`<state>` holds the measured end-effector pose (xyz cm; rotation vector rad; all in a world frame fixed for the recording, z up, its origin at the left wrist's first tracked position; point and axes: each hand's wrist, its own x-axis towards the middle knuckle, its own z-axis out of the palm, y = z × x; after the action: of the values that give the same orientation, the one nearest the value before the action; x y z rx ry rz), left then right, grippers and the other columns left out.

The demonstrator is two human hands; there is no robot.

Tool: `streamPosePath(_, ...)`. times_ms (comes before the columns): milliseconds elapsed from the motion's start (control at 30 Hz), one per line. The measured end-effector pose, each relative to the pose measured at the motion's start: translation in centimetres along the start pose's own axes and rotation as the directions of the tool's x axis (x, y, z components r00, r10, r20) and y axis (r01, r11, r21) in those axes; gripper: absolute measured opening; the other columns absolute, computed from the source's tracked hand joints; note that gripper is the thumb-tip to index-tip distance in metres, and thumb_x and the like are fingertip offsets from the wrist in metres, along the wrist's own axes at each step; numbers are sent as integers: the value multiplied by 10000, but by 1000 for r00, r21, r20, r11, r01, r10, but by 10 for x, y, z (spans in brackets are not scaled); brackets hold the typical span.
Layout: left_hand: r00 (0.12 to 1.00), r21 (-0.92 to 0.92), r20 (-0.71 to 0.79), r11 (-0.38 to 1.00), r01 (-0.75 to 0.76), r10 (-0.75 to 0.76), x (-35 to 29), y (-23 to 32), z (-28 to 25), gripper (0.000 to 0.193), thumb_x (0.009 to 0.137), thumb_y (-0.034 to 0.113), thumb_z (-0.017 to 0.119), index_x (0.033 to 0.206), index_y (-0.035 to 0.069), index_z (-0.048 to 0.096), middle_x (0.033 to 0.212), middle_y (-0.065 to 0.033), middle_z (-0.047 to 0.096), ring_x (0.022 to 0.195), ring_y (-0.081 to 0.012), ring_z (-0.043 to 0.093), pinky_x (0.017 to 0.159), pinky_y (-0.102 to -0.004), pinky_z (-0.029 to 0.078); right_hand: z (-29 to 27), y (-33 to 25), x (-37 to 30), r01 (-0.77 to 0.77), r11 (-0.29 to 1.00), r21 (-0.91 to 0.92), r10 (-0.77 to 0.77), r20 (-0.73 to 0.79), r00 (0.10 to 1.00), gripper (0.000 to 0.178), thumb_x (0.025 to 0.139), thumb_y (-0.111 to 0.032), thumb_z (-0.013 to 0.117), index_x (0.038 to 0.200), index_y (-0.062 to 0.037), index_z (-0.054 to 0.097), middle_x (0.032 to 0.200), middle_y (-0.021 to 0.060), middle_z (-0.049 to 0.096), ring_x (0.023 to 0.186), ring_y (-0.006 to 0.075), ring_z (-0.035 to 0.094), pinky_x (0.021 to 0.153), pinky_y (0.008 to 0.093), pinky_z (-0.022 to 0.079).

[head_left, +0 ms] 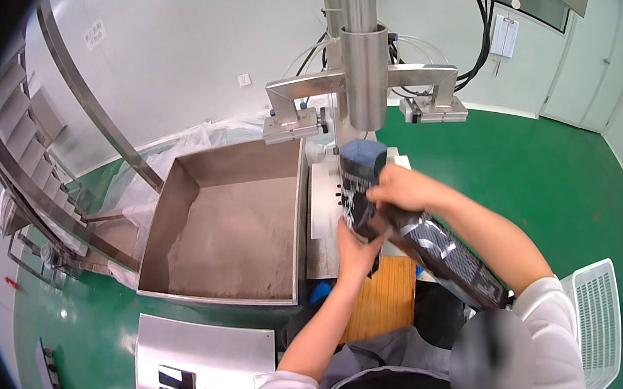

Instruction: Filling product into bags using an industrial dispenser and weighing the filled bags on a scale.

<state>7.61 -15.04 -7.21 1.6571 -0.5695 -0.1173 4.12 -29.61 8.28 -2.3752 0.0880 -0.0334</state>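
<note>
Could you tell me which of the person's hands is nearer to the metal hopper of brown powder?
Left. The left hand grips the dark pouch's lower end, close beside the hopper; the right hand holds the pouch higher up, farther away.

We have a single view, from a wide fisheye camera worn on the head. It looks steeply down and forward, close over our own forearms, which enter from the lower edge. Straight edges bow toward the dark round rim of the picture.
</note>
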Motion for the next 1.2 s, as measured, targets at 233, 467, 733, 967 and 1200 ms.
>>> streamPosePath(233,968,93,-88,969,-228,236,-137,-22,-13,927,653,11,744,1399,-8,194,1257,-201,445,1153,-333,482,946,-362,409,93,-33,-153,287,869,-403,-259,124,958,402,810,-330,603,551,-23,593,514,176,546,489,353,567,457,439,454)
streamPosePath(467,954,-111,219,967,231,-202,-188,-84,-21,953,660,-97,674,1408,-8,90,1304,-189,422,1191,-267,475,965,-329,401,115,9,-154,312,854,-417,-175,334,926,338,842,-334,558,688,-46,645,591,151,597,554,340,603,485,437,465)
streamPosePath(733,998,-39,-67,999,-19,16,-6,4,-64,329,894,41,488,1211,-48,485,1226,-166,534,1146,-231,517,974,-339,401,55,81,-98,196,593,-781,-184,106,977,78,725,-147,580,701,-80,613,612,92,638,599,255,659,493,381,469)
streamPosePath(967,767,306,-216,788,-535,604,175,56,58,747,830,255,658,1363,-74,252,1399,-265,304,1302,-365,329,1066,-427,270,15,50,-35,135,634,-762,-223,-13,975,104,755,-137,544,795,-58,599,615,114,630,601,278,656,498,403,477)
streamPosePath(1200,813,40,-319,864,-502,487,237,82,63,676,707,357,783,1149,-70,500,1057,-198,611,940,-321,608,819,-378,480,-1,69,-36,125,702,-701,-182,-7,983,145,824,-198,538,840,-80,621,570,119,596,560,306,628,496,424,474)
